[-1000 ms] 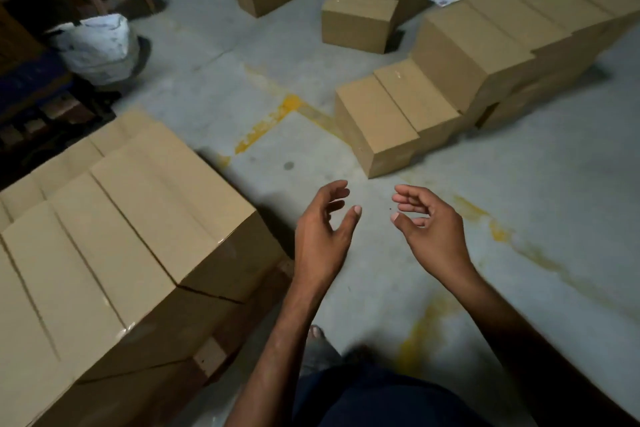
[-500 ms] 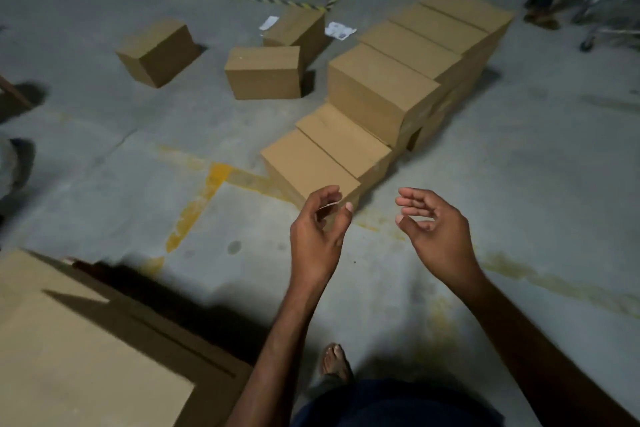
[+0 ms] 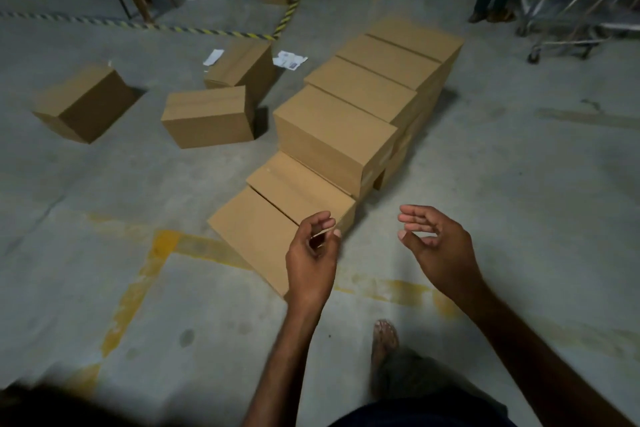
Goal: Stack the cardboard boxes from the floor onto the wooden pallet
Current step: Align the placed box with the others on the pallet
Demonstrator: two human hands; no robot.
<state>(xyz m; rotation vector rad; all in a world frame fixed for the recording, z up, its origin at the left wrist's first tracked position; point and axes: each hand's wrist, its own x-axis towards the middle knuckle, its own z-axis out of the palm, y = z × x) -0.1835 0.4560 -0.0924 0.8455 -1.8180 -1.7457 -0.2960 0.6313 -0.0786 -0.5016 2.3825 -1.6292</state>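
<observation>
Concrete floor (image 3: 519,201): worn yellow paint lines (image 3: 162,246) cross it at the box row's near end.
Cardboard box row (image 3: 332,128): stepped, with two low boxes nearest and a taller stack behind.
Three loose boxes (image 3: 207,116): left of the row.
Left hand (image 3: 311,260): empty, fingers loosely curled, over the row's near end.
Right hand (image 3: 436,246): likewise empty, right of it.
Change: the row is nearer than before; the pallet load is gone from view.

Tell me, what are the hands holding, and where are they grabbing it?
Nothing. The left hand and right hand are both empty, fingers loosely curled, near the nearest box.
</observation>
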